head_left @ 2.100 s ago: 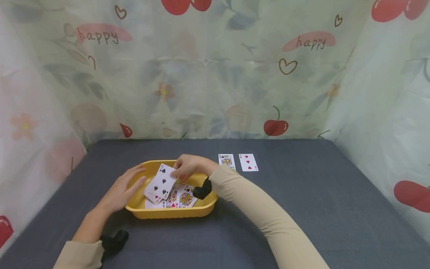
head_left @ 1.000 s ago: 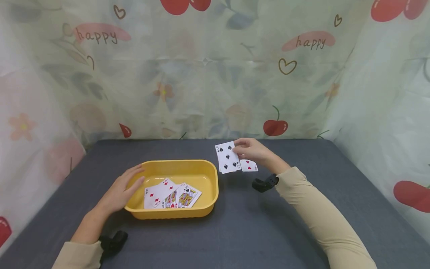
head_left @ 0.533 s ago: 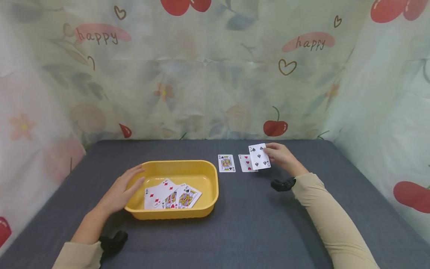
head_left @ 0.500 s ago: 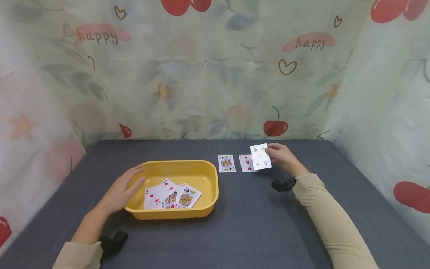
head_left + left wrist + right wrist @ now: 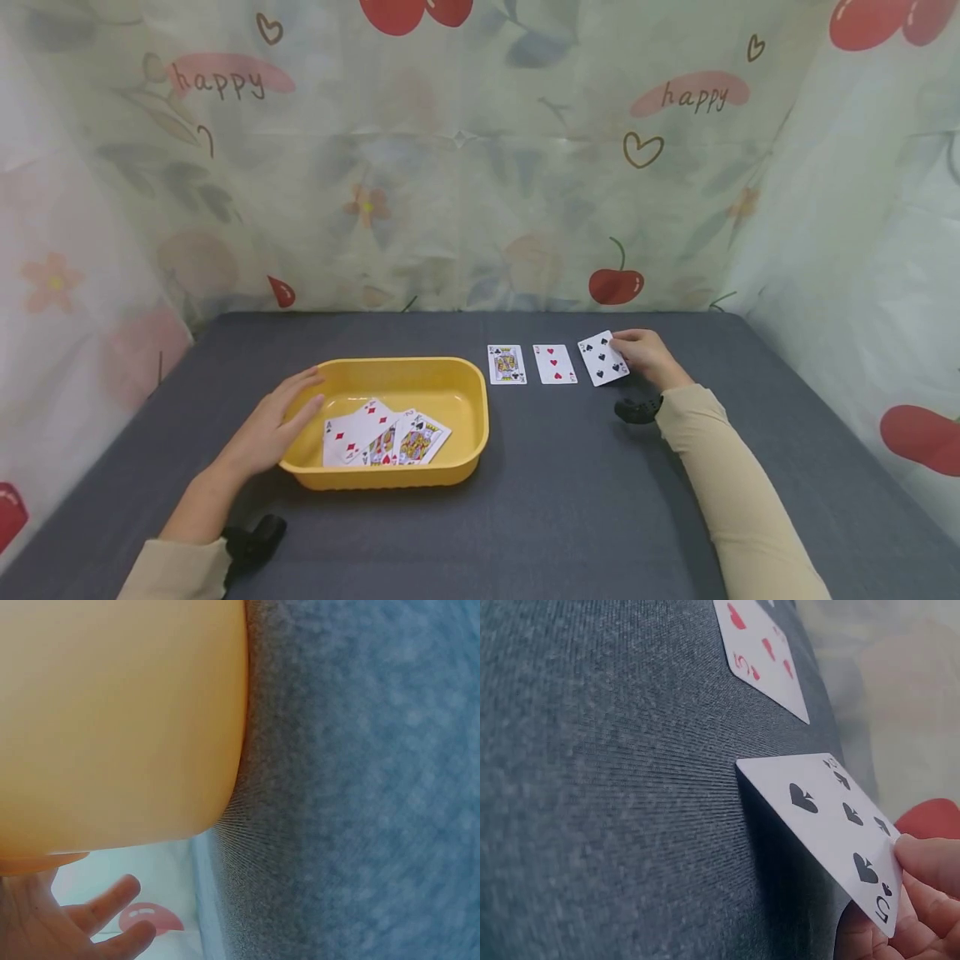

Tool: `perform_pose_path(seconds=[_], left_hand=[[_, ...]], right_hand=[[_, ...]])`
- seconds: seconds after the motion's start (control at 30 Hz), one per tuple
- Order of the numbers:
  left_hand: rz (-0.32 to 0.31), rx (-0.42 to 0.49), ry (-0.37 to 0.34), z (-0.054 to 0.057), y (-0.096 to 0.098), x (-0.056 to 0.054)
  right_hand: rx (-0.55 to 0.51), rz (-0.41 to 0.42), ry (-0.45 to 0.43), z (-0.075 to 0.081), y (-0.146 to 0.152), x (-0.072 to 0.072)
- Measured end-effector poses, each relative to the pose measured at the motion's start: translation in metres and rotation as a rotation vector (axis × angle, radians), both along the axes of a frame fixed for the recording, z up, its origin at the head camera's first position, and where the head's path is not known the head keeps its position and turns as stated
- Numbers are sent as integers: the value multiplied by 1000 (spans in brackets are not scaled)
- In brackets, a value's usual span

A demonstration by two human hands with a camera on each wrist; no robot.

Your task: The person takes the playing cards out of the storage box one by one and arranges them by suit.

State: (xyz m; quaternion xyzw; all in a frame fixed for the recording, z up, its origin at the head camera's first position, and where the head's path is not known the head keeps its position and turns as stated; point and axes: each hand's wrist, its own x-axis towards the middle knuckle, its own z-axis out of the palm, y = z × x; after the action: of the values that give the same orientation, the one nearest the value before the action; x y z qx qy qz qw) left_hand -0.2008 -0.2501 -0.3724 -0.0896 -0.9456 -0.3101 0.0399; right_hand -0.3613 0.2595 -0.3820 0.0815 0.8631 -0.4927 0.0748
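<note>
Right of centre in the head view, the thin, tilted five of spades [image 5: 602,359] is pinched by the right hand [image 5: 649,358]; lower left, the smooth yellow tray [image 5: 384,477] is overlapped by the splayed left hand [image 5: 268,427].

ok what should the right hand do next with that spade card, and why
Probably the right hand should lower the spade card flat and square it up: it is tilted, with a shadow beneath it, and turned askew, while the heart card beside it lies flat on the table.
</note>
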Motion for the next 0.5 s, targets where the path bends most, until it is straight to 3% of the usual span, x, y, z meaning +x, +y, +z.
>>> perform_pose_path(seconds=[0.5], left_hand=[[1,-2,-4,2,1,1]], right_hand=[[45,-74,27,-5,-8,-5]])
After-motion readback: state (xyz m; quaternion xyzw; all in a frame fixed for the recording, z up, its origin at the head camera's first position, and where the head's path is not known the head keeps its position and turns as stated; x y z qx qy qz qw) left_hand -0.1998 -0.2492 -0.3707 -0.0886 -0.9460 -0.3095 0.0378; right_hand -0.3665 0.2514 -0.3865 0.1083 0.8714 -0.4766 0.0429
